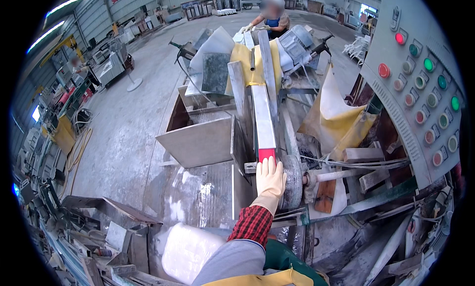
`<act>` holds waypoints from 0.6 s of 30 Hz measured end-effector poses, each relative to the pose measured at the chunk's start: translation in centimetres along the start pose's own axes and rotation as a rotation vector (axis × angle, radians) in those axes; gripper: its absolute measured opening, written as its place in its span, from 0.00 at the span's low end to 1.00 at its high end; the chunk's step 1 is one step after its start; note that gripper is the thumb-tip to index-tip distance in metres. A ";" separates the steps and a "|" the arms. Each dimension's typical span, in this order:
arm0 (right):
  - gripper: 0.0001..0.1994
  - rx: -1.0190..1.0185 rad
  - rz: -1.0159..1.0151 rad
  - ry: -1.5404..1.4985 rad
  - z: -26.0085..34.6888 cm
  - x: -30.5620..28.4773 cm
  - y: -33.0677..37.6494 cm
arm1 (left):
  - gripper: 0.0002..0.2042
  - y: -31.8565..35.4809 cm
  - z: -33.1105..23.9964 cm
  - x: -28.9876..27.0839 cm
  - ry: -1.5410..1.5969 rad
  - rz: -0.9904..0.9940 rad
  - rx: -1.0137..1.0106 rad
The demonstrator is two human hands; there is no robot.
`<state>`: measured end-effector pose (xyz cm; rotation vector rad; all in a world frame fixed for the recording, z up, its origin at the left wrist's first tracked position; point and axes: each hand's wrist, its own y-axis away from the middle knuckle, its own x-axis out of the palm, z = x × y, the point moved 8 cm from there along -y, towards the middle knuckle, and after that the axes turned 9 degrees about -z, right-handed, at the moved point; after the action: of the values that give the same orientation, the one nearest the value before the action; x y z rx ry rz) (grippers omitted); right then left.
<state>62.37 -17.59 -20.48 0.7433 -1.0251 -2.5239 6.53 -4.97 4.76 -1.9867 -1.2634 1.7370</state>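
My left hand, in a pale rubber glove below a red-and-black checked cuff, lies with its fingers stretched forward. Its fingertips rest at the near end of a red strip. Directly beyond the red strip, a long narrow white slab lies along the machine's narrow bed. The slab runs away under a yellow sheet draped over the machine. Beside my hand, on its right, is a grey round drum on a shaft. My right hand is out of view.
A co-worker crouches at the machine's far end, gloved hand near pale strips. Electric motors flank the bed. A control panel with lit buttons stands at right. Upright boards and a white block are at left.
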 end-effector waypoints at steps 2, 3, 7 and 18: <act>0.31 -0.001 0.006 0.006 0.2 -0.2 0.1 | 0.22 0.0 0.0 -0.3 -0.009 -0.005 -0.003; 0.31 0.001 0.006 0.002 0.2 -0.1 0.3 | 0.22 0.2 0.0 -0.3 -0.010 -0.007 0.001; 0.31 0.001 0.012 0.003 0.6 0.2 0.2 | 0.23 0.5 -0.2 -0.3 -0.028 0.028 0.005; 0.33 -0.030 0.091 0.022 3.3 3.0 -1.5 | 0.26 1.9 -0.1 0.3 -0.033 0.117 0.013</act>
<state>57.90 -16.15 -20.57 0.6987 -0.9888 -2.4426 7.50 -5.88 3.40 -2.0709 -1.1639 1.8333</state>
